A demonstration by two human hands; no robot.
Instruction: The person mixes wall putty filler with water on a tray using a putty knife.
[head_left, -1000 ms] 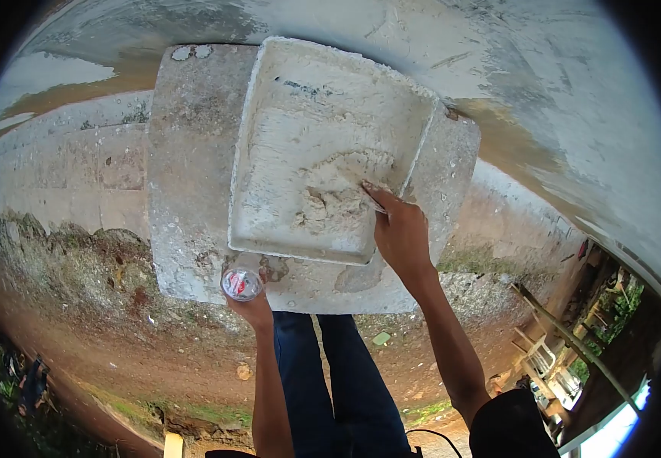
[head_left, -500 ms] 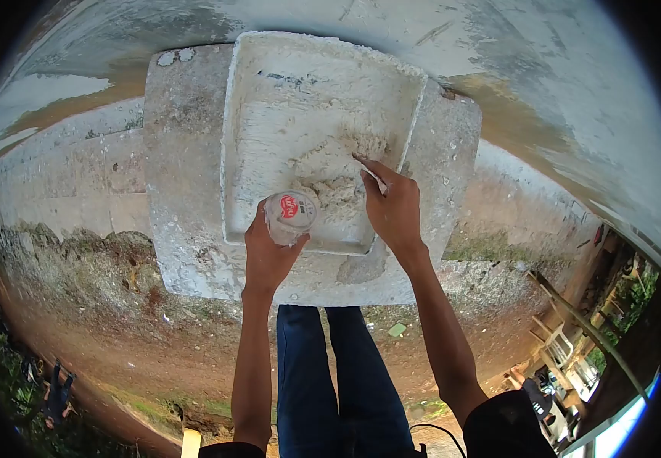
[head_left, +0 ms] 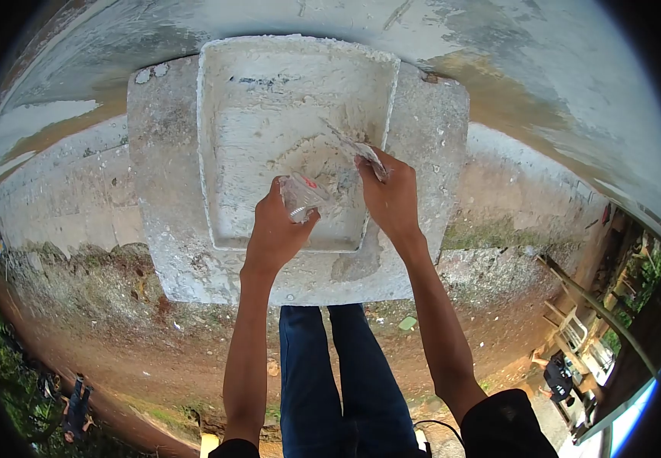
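My left hand (head_left: 273,233) is wrapped round a clear plastic cup (head_left: 298,200) with a red label, tilted to the right over a shallow rectangular tray (head_left: 204,153). Pinched in my right hand (head_left: 395,197) is a thin, flat scraper (head_left: 366,154) smeared with plaster, pointing up and left over the tray. Whitish wet plaster (head_left: 300,153) coats the tray's floor, with a rougher patch between and beyond my hands. My fingers partly cover the cup and the scraper's near end.
The tray lies on a grey stone slab (head_left: 164,145) against a pale, patchy wall (head_left: 498,46). A person (head_left: 78,408) is at the lower left, another person (head_left: 558,379) at the lower right near a white chair (head_left: 577,332). Poles stand at the right.
The cup has tipped from showing its label face-on to leaning right. My right hand has turned, bringing the scraper's length into sight. The tray appears shifted left in view.
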